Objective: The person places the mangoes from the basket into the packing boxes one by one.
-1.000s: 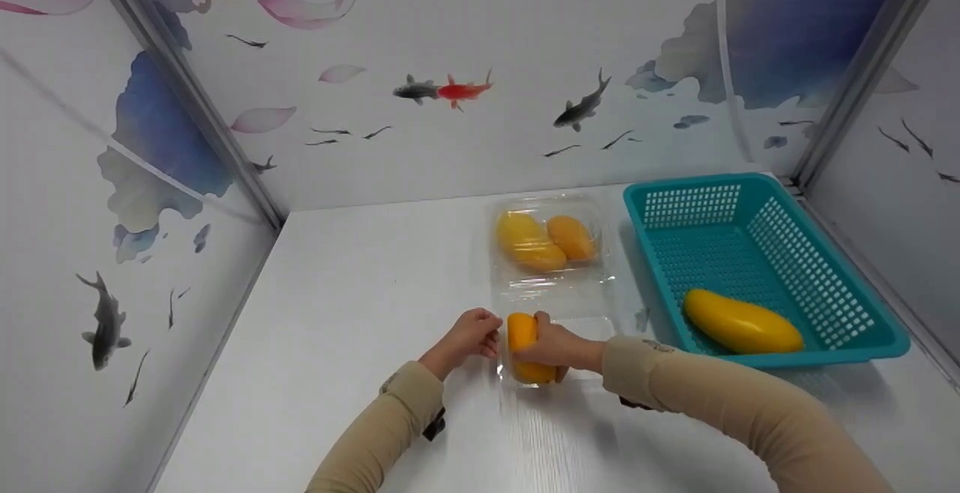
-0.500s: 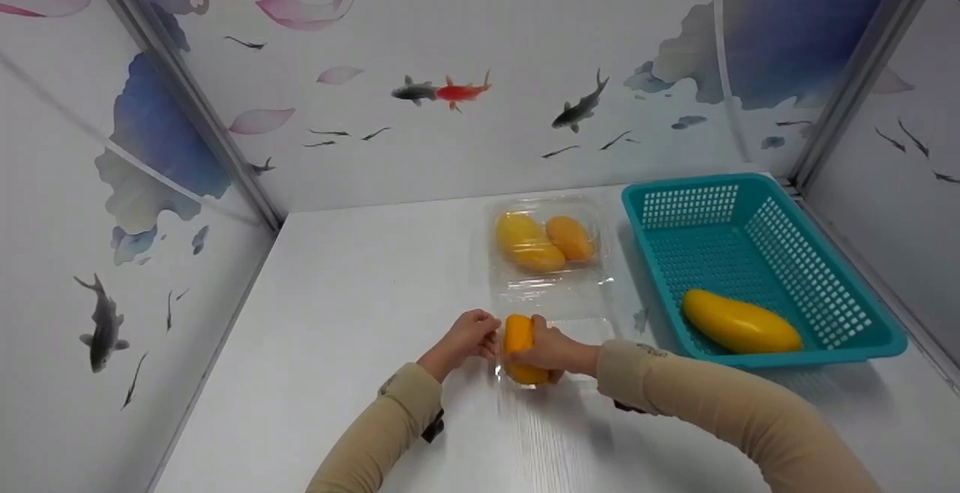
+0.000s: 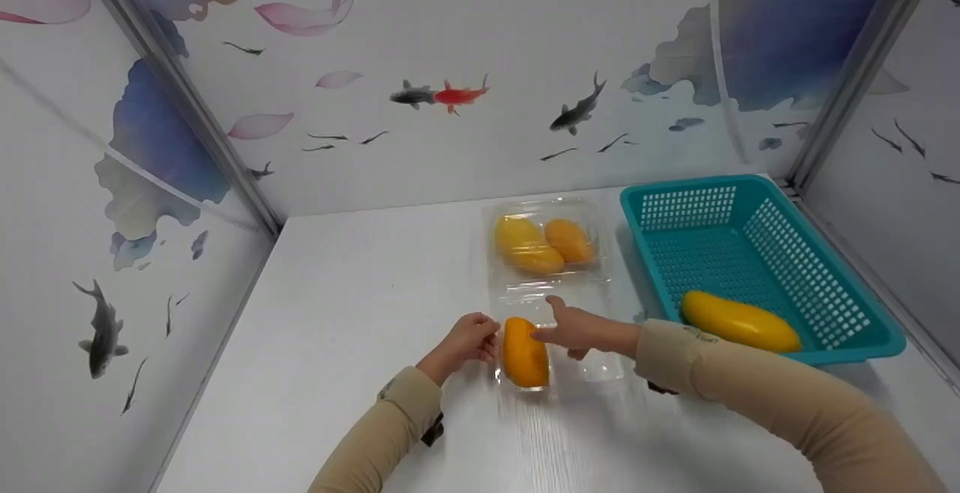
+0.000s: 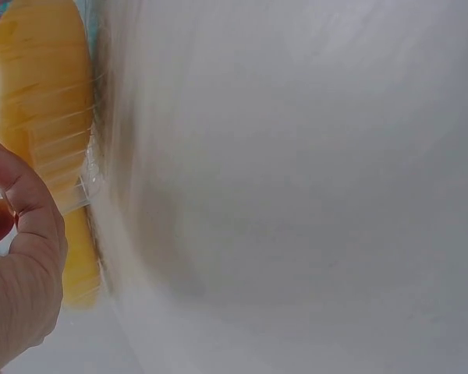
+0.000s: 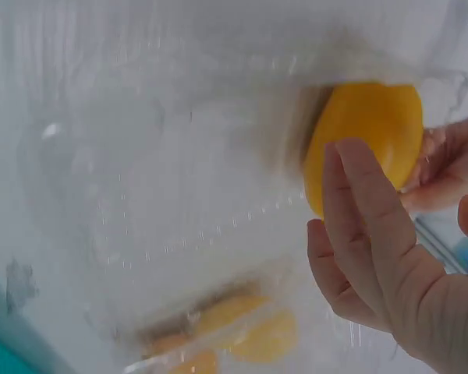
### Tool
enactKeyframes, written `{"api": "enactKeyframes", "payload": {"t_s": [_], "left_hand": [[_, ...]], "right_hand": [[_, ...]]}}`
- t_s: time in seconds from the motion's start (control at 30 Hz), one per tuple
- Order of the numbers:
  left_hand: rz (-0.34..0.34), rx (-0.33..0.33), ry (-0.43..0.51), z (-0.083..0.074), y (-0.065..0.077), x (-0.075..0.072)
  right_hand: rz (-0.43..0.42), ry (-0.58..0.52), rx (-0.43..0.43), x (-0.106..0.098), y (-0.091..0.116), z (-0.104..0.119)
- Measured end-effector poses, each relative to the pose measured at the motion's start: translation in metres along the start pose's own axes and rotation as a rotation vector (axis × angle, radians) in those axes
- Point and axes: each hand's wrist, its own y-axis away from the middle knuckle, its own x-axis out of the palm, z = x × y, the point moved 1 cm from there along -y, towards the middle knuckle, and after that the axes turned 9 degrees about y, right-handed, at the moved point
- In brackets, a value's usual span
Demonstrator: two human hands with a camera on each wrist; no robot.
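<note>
- The left hand [image 3: 471, 337] pinches the left rim of a clear ridged plastic container [image 3: 604, 369] on a white table [image 3: 360, 290] with faint grain.
- A glossy orange-yellow oval mango [image 3: 525, 354] lies in the container's left part.
- The right hand [image 3: 581, 330] grasps nothing, fingers outstretched at the mango's right side; contact cannot be told.
- Right of these stands a teal perforated plastic basket [image 3: 651, 268] holding a long yellow fruit [image 3: 739, 320].
- White walls [image 3: 480, 170] printed with fish, petals and blue leaf shapes meet at grey metal corner strips [image 3: 191, 95].
- The left wrist view alone shows ridges across the mango; the right wrist view, the right palm.
</note>
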Motion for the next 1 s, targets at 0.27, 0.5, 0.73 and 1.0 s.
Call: {"api": "enactKeyframes", "payload": {"t_s": [0.27, 0.5, 0.73, 1.0], "left_hand": [[-0.002, 0.006, 0.006, 0.001, 0.001, -0.002], [-0.011, -0.01, 0.0, 0.001, 0.001, -0.002], [-0.021, -0.009, -0.011, 0.002, 0.0, -0.001], [-0.026, -0.016, -0.018, 0.0, -0.001, 0.001]], "right_hand": [[-0.106, -0.021, -0.092, -0.075, 0.023, -0.04], [-0.207, 0.051, -0.126, -0.117, 0.038, -0.1], [-0.197, 0.203, -0.148, -0.127, 0.045, -0.161], [-0.107, 0.286, -0.115, -0.115, 0.044, -0.203]]}}
